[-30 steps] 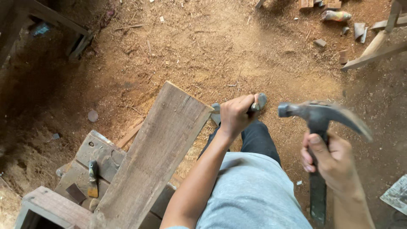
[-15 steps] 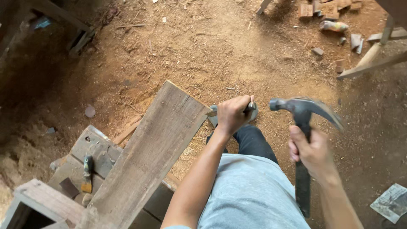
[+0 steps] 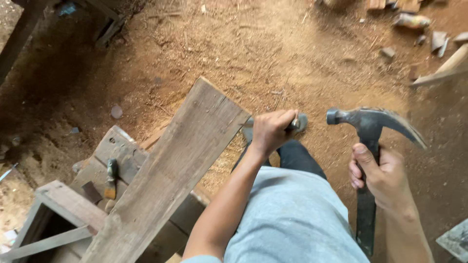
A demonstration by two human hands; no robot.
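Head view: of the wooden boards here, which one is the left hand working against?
The long grey plank that slants up across the stool-like stand; the left hand grips a tool at its upper end. The shorter boards lie flat beneath it, untouched.

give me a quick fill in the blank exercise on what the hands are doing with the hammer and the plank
1. The right hand holds a claw ____ by its handle.
2. The left hand grips a tool at the end of the long wooden ____.
3. The hammer head is ____ the plank, not touching it.
4. The ground is covered in ____.

Missing words: hammer; plank; apart from; sawdust
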